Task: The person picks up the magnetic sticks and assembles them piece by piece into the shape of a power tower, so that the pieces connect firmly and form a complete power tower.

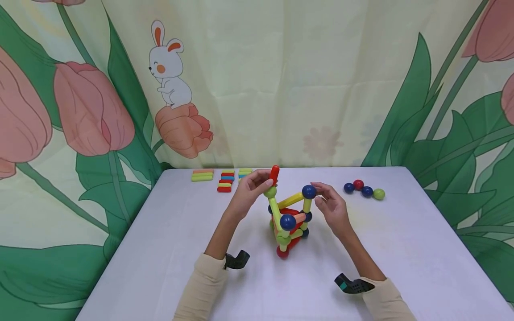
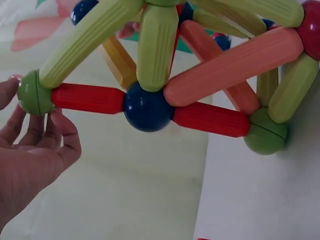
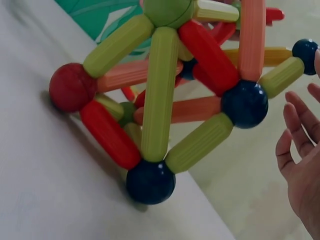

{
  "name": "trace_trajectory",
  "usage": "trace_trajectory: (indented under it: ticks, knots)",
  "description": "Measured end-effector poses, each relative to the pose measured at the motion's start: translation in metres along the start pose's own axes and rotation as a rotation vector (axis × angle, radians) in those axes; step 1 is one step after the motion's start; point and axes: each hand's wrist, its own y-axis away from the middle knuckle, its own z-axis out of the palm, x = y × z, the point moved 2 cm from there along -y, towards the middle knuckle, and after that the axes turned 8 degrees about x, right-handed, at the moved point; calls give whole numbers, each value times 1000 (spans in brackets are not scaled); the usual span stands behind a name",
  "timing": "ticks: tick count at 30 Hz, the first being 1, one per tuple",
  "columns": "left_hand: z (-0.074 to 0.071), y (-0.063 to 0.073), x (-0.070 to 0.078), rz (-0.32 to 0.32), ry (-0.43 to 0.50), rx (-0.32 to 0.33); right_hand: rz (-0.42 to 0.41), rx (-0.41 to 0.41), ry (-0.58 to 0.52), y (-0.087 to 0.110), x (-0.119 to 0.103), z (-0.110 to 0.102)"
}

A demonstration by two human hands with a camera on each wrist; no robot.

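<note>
A frame of magnetic sticks and balls (image 1: 287, 223) stands on the table, built of green, red, yellow and pink sticks. At its top left my left hand (image 1: 254, 187) pinches the base of an upright red magnetic stick (image 1: 275, 172) where it meets a green ball (image 1: 271, 192). In the left wrist view the fingers curl against that green ball (image 2: 36, 93), which joins another red stick (image 2: 89, 98). My right hand (image 1: 332, 208) is beside the upper right blue ball (image 1: 309, 191), fingers loosely spread. One fingertip is right at this blue ball (image 3: 305, 56) in the right wrist view.
Several loose sticks (image 1: 202, 176) lie in groups at the back left of the white table (image 1: 168, 249). Loose blue balls (image 1: 367, 191), a red ball (image 1: 358, 184) and a green ball (image 1: 379, 194) sit at the back right. A printed curtain (image 1: 257, 98) hangs behind the table.
</note>
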Motion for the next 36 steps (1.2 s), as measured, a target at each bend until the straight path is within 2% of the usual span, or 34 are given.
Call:
trace_trajectory:
  ticks: [3,10,13,21,25,31,36]
  knots:
    - [5,1,3,22,-90,-26,-10,17,-17,-1,-4,2]
    - [18,3,11,144,-475,-123,-8,31,-28,-1,-5,4]
    - [23,4,13,177,-552,-153,-5,38,-34,-1,-5,5]
    - [29,4,10,175,-549,-146,9,42,-40,0,-7,7]
    - [28,5,9,184,-540,-132,16,8,-27,0,-3,9]
    - [19,7,2,182,-481,-115,72,-124,79,5,5,11]
    - [2,4,-6,159,-393,-45,127,-230,177,6,10,5]
